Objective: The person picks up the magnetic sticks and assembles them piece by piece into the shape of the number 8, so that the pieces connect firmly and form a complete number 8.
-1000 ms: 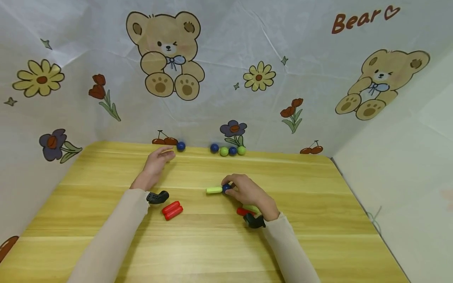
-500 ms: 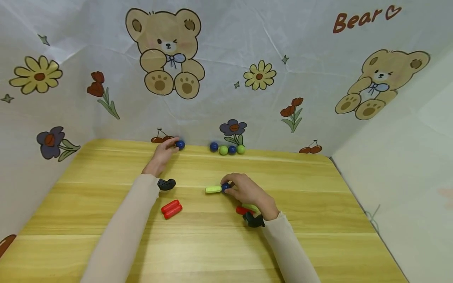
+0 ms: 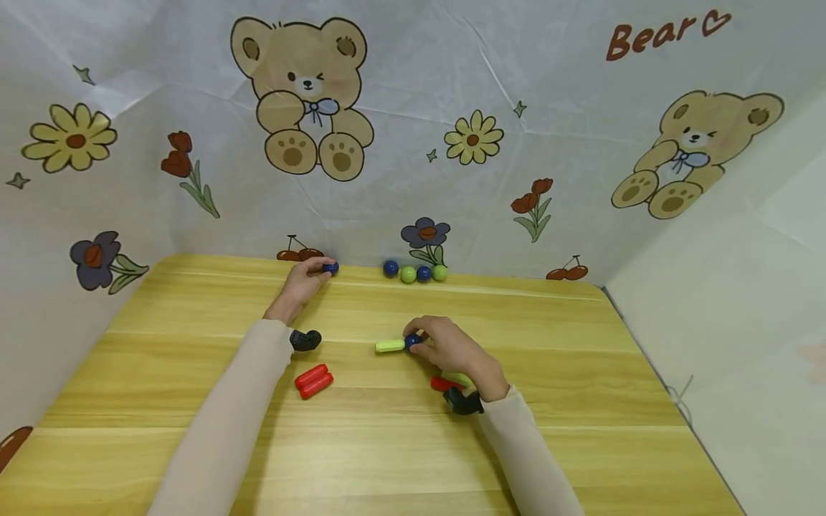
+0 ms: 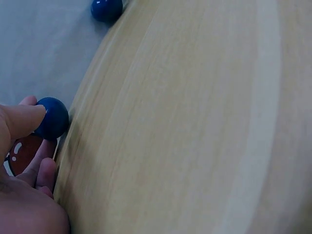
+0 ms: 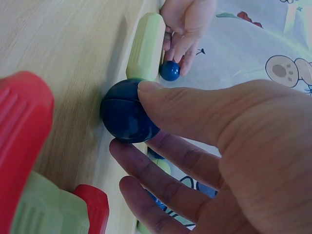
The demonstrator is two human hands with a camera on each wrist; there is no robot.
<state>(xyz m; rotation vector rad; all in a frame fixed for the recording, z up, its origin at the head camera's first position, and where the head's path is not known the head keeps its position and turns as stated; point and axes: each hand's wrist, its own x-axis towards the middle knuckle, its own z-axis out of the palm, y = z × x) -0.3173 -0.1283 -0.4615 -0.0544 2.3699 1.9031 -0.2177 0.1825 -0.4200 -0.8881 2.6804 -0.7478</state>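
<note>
At the table's back edge my left hand [image 3: 303,285] pinches a glossy blue ball [image 4: 54,118] between thumb and fingers. Closer in and to the right, my right hand [image 3: 448,347] holds another blue ball [image 5: 124,114], thumb on one side and fingertips on the other. A light-green ribbed rod [image 3: 390,346] extends leftward from that second ball, its end against the ball. The right wrist view shows the rod and ball in line, low over the wood. Part of the held ball is covered by the fingers in the head view.
Two red rods [image 3: 314,381] lie side by side near the left forearm. Under the right wrist are a red rod [image 3: 445,384] and a light-green one [image 3: 457,378], partly hidden. Several blue and green balls [image 3: 408,274] line the back edge, against a bear-printed sheet [image 3: 387,193].
My left hand has moved forward and right to the lone blue ball at the back and now pinches it. My right hand stays on its ball and rod.
</note>
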